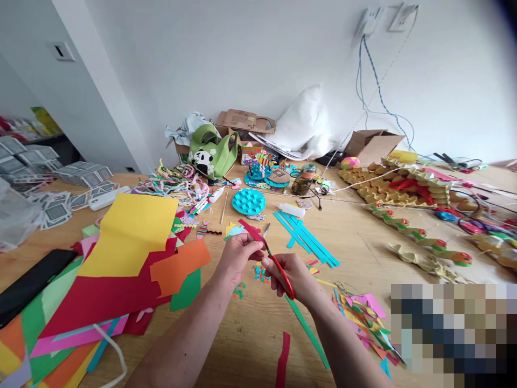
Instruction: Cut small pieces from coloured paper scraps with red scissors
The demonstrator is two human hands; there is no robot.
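Near the middle of the head view, my left hand [241, 254] pinches a narrow red paper strip [251, 230] that points away to the upper left. My right hand [288, 272] is closed round the red handles of a pair of scissors [279, 268]. The scissor blades point up and away, right beside the red strip. Small coloured paper bits [260, 272] lie on the table under and between the hands. Beneath my right forearm runs a green strip [309, 331], and another red strip [283, 358] lies closer to me.
Coloured paper sheets [129, 234] and a black phone [36, 280] lie at left. Blue strips [309, 237], a blue bumpy disc [248, 201] and a jar [304, 182] stand beyond the hands. Paper scraps [369, 318] and egg-carton pieces [420, 234] are at right.
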